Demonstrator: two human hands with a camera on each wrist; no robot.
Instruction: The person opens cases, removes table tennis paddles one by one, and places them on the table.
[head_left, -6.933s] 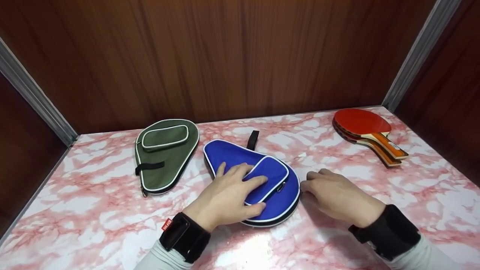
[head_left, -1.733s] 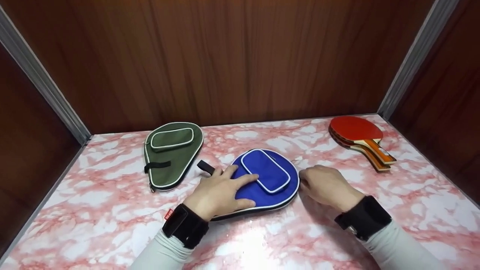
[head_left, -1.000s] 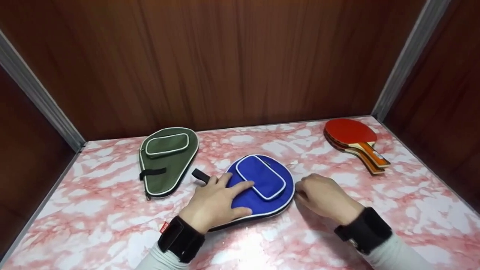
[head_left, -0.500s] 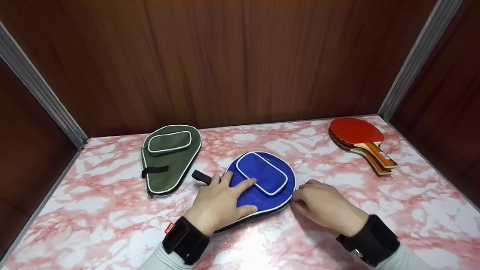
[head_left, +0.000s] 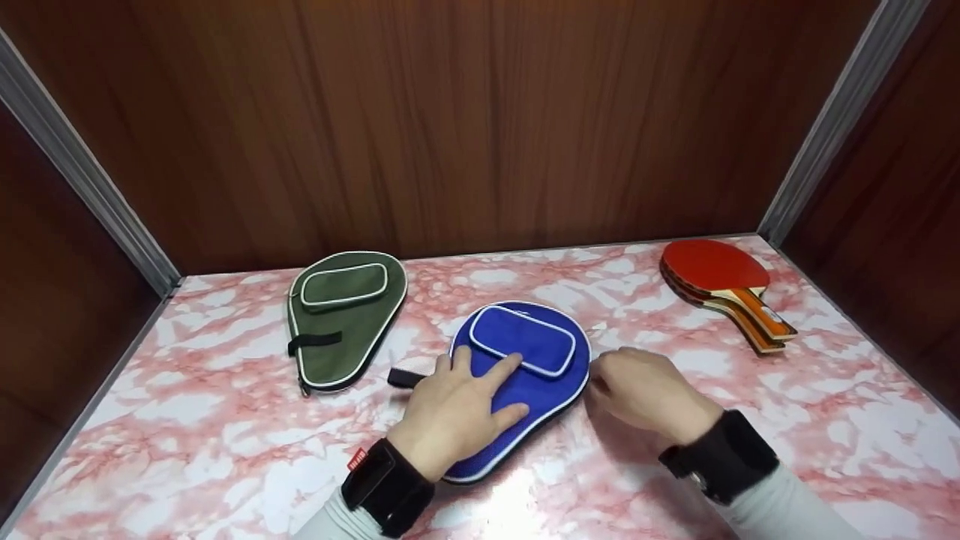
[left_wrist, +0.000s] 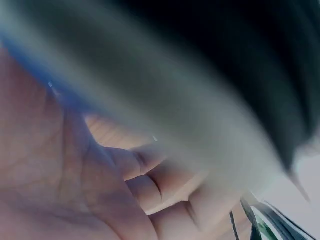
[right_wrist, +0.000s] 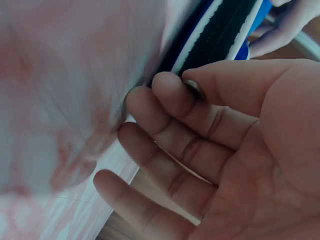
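Observation:
A blue table tennis paddle case (head_left: 525, 341) with white piping lies on the table, its narrow end toward me. My left hand (head_left: 461, 409) rests on it with fingers spread, covering part of its left side. At the case's right edge my right hand (head_left: 649, 390) has its fingers curled. In the right wrist view, thumb and index finger pinch a small metal zipper pull (right_wrist: 194, 89), mostly hidden, beside the dark zipper band (right_wrist: 215, 42). The left wrist view is mostly blocked by a blurred sleeve and band.
A green paddle case (head_left: 352, 319) lies at the back left. Two stacked table tennis paddles (head_left: 712, 266), the top one red, lie at the back right. A wooden wall (head_left: 480, 127) stands behind the pink marbled table (head_left: 187, 420).
The blue case has turned, its narrow end swinging from the far left to the near side. The right hand stays at its right edge while the left hand keeps resting on top.

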